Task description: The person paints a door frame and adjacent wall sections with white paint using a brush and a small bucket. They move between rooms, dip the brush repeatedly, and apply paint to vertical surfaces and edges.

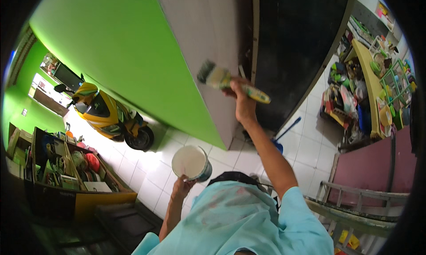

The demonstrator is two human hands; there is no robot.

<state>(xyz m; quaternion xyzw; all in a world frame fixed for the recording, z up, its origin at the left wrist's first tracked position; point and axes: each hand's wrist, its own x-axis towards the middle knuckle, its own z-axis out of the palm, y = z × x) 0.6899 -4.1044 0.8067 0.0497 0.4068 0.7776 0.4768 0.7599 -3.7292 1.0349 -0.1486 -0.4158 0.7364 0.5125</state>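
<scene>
Right hand (242, 105) raised, grip closed around handle of paintbrush (222, 79); bristles at left end, touching grey-white wall strip (208, 28) between green wall (120, 46) and dark door (297, 37). Left hand (183, 186) low, near body, fingers wrapped on underside of paint bucket (192, 162); white paint inside, bucket tilted toward viewer. Yellow motorcycle (108, 115) parked far left on white tiled floor (306, 144). Blue-handled broom (284, 133) leaning right of door. Ladder (355, 201) near right.

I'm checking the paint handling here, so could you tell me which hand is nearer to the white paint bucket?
Left. The left hand grips the paint bucket from below. The right hand is raised well above it, holding the paintbrush against the grey wall panel.
</scene>
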